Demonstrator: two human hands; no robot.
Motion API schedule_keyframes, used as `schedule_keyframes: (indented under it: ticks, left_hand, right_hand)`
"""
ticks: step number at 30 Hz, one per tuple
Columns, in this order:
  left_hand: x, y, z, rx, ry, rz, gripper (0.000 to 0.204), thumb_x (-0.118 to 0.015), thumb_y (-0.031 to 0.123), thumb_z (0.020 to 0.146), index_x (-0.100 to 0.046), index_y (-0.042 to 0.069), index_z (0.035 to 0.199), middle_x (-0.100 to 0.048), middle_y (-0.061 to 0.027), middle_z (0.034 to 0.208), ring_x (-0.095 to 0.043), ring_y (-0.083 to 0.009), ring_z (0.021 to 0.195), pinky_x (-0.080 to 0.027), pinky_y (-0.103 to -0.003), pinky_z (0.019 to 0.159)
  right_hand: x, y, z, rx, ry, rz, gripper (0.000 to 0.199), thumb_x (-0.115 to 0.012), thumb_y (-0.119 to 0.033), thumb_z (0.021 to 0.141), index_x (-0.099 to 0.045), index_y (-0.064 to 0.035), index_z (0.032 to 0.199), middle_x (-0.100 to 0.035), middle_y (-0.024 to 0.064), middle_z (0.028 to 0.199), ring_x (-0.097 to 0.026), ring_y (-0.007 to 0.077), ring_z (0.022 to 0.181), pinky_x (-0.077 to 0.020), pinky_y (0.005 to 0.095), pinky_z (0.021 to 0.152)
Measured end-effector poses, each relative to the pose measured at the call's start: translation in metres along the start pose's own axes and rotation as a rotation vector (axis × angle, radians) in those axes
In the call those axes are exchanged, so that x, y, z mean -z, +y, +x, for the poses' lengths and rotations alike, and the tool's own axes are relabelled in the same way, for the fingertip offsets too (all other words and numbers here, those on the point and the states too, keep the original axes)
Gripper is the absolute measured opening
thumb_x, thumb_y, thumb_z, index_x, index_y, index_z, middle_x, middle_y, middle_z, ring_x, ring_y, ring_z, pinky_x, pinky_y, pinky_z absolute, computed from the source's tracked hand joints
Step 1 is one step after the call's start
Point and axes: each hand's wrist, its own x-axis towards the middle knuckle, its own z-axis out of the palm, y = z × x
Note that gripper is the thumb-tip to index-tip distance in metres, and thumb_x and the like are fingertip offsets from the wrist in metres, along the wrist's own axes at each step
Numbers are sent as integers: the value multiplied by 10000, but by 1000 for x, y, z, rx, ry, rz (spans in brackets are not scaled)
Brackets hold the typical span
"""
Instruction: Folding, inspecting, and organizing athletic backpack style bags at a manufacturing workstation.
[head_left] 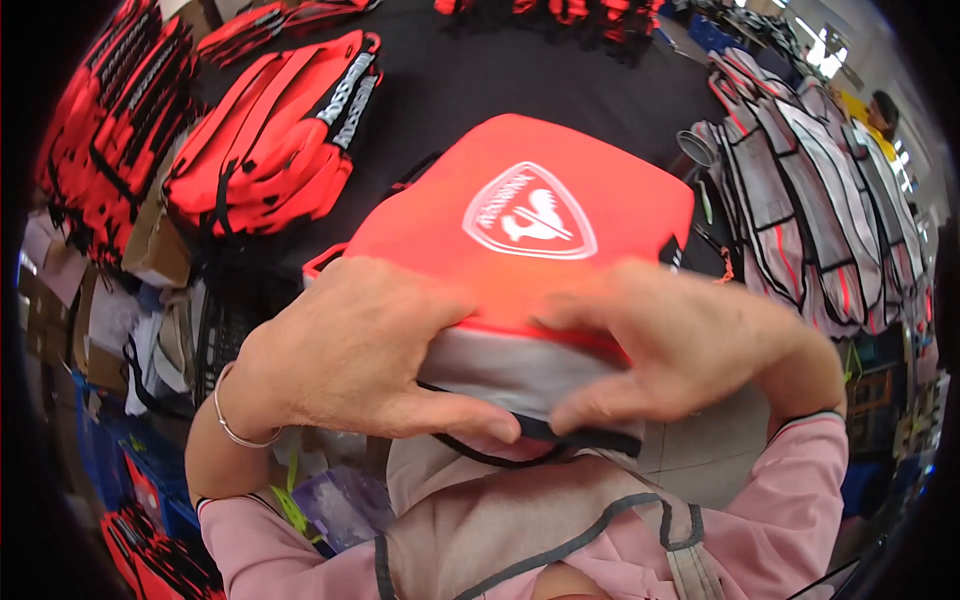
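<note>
A bright red-orange bag (640, 190) with a white shield emblem on its top lies before me at the near edge of the black table (440, 90). Its near side is grey with black trim. My left hand (340, 350), with a bangle at the wrist, grips the bag's near left part, fingers over the red top and thumb along the grey side. Opposite it, my right hand (690, 340) clasps the near right part, thumb pointing inward low on the grey side. Slight blur softens the right hand, and its fingertips are partly hidden.
Red bags (270, 140) are piled at the left, beside a taller stack of red bags (115, 130) and a cardboard box (160, 245). Grey-white bags (790, 200) with black edging lie at the right. A person in yellow (878, 118) is at the far right.
</note>
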Motion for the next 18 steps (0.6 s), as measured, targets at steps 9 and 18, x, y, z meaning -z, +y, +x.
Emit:
schedule_keyframes:
  ticks: [9, 18]
  left_hand:
    - [28, 9, 41, 231, -339, -144, 453, -818, 378, 734, -690, -34, 873, -602, -173, 630, -646, -240, 607, -495, -359, 596]
    - [-15, -16, 54, -161, 491, 538, 131, -665, 98, 785, -613, 69, 902, -583, -94, 700, -622, -270, 611, -471, -357, 497]
  right_hand:
    - [-5, 46, -8, -161, -170, 587, 429, -854, -236, 709, -625, 51, 931, -662, 70, 773, -603, 111, 703, -479, 285, 620]
    - [-7, 62, 14, 132, 825, -520, 170, -677, -97, 763, -589, -51, 901, -621, 133, 820, -635, 369, 762, -513, 444, 629]
